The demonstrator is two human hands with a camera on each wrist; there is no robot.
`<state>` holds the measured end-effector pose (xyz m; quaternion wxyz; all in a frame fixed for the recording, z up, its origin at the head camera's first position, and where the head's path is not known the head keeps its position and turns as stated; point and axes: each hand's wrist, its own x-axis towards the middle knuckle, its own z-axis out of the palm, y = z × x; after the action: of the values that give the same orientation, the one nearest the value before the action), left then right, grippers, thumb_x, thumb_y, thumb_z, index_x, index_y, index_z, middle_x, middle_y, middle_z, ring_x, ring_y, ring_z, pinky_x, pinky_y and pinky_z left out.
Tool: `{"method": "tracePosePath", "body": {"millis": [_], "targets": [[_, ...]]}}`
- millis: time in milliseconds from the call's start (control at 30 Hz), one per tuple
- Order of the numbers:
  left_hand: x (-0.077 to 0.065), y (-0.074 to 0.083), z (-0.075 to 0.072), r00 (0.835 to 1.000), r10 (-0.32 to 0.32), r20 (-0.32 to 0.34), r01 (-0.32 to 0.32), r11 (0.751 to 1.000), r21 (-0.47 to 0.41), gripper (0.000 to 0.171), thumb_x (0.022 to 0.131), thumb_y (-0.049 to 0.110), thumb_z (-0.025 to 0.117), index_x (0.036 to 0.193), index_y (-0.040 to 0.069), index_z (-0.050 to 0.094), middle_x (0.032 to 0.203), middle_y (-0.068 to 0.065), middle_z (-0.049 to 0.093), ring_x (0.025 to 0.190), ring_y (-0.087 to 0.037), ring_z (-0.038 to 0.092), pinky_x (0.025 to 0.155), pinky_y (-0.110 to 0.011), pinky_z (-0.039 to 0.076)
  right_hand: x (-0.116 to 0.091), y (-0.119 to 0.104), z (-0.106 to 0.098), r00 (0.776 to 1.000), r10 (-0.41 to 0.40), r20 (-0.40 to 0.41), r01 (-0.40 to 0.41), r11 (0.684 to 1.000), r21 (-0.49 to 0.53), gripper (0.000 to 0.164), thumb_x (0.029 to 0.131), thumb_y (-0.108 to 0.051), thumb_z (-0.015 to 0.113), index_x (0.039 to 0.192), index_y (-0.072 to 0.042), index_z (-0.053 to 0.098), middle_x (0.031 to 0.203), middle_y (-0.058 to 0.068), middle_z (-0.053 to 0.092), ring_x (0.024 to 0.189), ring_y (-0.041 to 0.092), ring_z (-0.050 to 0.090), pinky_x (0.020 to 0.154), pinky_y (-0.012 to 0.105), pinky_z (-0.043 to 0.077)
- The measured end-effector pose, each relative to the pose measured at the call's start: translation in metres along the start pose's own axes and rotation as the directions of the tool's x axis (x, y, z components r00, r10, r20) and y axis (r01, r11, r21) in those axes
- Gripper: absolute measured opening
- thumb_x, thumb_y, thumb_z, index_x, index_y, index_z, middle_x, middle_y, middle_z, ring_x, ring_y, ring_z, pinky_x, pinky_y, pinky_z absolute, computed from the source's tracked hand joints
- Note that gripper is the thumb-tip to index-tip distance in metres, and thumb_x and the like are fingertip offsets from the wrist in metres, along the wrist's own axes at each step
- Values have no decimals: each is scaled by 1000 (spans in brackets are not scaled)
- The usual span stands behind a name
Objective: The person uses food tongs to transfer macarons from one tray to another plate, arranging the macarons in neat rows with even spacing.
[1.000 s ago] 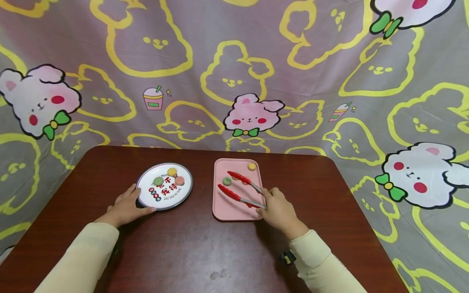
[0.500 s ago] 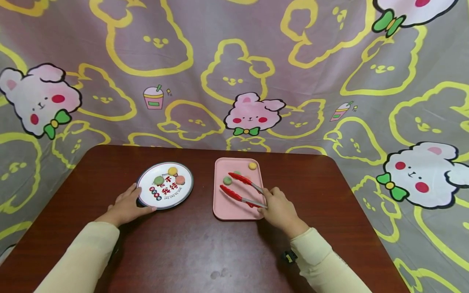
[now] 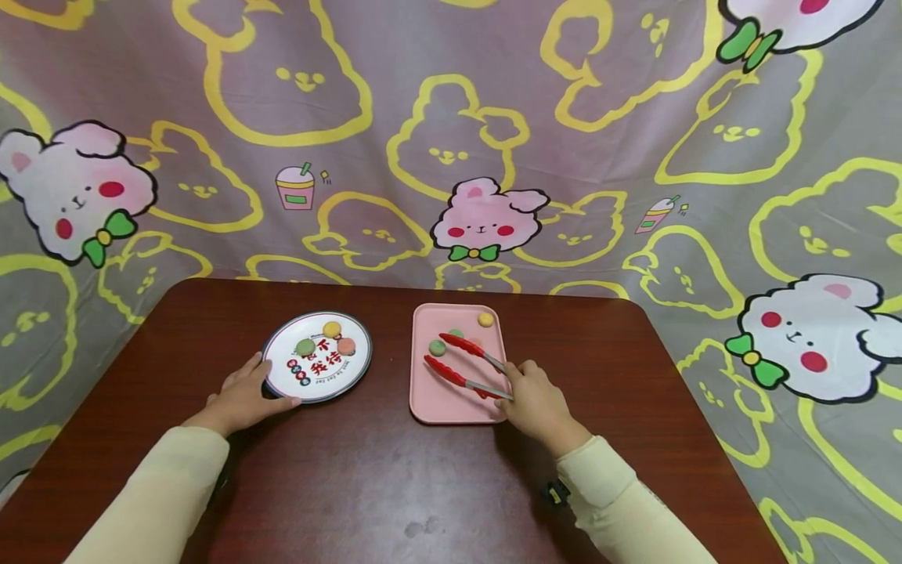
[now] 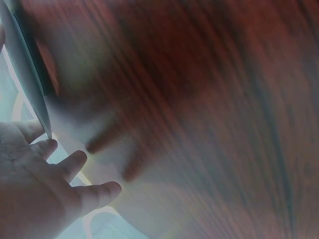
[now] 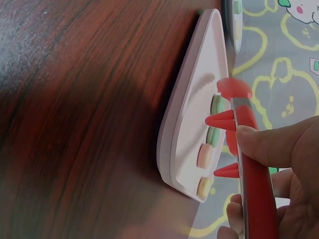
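My left hand (image 3: 243, 398) rests at the left and near rim of a white round plate (image 3: 352, 380), its fingers (image 4: 102, 194) spread and fairly straight in the left wrist view. A green macaron (image 3: 305, 347), a yellow macaron (image 3: 331, 329) and a pink macaron (image 3: 346, 346) lie on the plate. My right hand (image 3: 539, 407) holds red-tipped tongs (image 3: 445, 370), their arms apart over a pink tray (image 3: 440, 403). In the tray are a green macaron (image 3: 438, 347), another green one and a pink macaron (image 5: 204, 155) partly behind the tongs, and a yellow macaron (image 3: 485, 319) in the far right corner.
Plate and tray stand apart on a dark brown wooden table (image 3: 338, 486) with rounded far corners. A patterned curtain (image 3: 395, 157) with rabbit drawings hangs behind it and along the sides. A small black object (image 3: 555, 493) shows under the right wrist.
The tongs have shifted very slightly to the right over the tray, and the head view has moved a touch. The left hand, plate and macarons stay as they were.
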<state>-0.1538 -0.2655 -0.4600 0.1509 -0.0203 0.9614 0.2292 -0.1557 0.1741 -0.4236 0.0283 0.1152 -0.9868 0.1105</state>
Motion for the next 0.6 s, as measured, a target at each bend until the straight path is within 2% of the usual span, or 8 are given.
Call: {"method": "tracePosePath", "body": {"millis": [600], "targets": [[0,1,-2,1000,-10,14,10,1000,0,116,77,70,63,147,-11,18,152,-36,5,131,-62,10,93,-81,18,5,0,-1,999,19,37,-18,1000,-21,54,78,-23,79,124,-4,59,101,15,55,86,29,56,62,48,52]]}}
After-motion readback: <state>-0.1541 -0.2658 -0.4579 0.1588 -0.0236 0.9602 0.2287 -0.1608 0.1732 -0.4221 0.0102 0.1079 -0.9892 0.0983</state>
